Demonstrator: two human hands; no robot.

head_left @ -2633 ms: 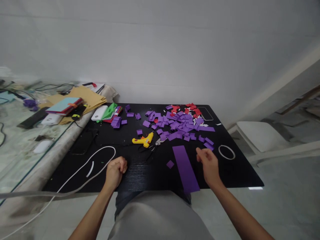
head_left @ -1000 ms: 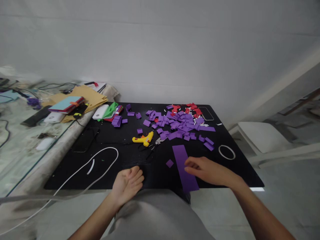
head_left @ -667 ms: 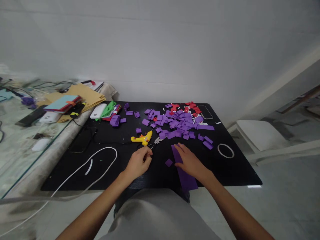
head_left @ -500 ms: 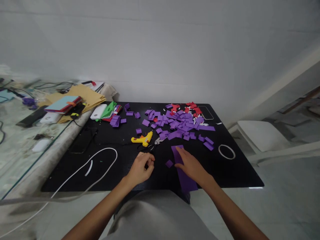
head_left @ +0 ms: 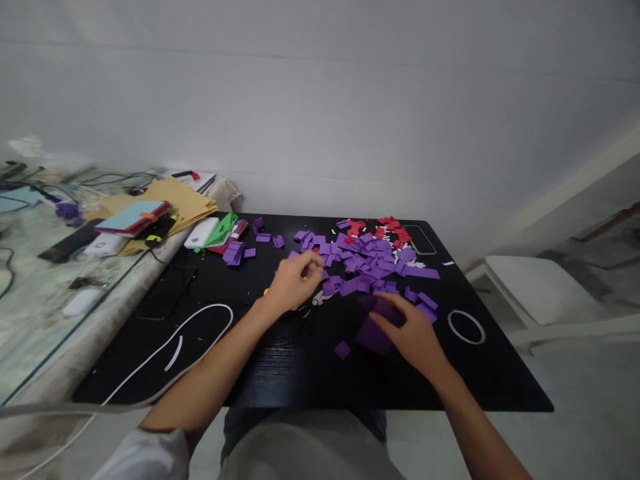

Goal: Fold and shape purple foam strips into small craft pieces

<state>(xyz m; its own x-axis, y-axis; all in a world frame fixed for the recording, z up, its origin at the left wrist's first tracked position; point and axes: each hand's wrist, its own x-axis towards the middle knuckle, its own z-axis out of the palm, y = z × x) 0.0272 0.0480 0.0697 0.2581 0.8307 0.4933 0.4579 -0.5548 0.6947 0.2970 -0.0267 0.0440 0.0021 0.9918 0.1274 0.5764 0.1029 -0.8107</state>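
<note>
My right hand (head_left: 411,330) grips a purple paper strip (head_left: 374,339) between thumb and fingers, holding it tilted over the black table's front half. A small purple square (head_left: 342,350) lies just left of that strip. My left hand (head_left: 296,281) is closed, fingertips pinched together at the near left edge of the purple pile; what they hold, if anything, is hidden. Under this hand the yellow glue gun (head_left: 267,292) is mostly covered. Metal pliers or cutters (head_left: 320,298) rest beside it. Many cut and folded purple paper pieces (head_left: 373,257) are heaped beyond both hands.
Red scraps (head_left: 395,229) and white bits sit at the back right. A tape-like ring (head_left: 467,327) lies on the right. A white cable (head_left: 200,310) loops across the left. Green folded paper (head_left: 221,230) and a dark phone (head_left: 167,292) are at left. A white stool (head_left: 525,280) stands beyond the table.
My left hand has moved forward and right, over the glue gun. My right hand has taken hold of the purple strip, which lay flat before and is now raised and tilted.
</note>
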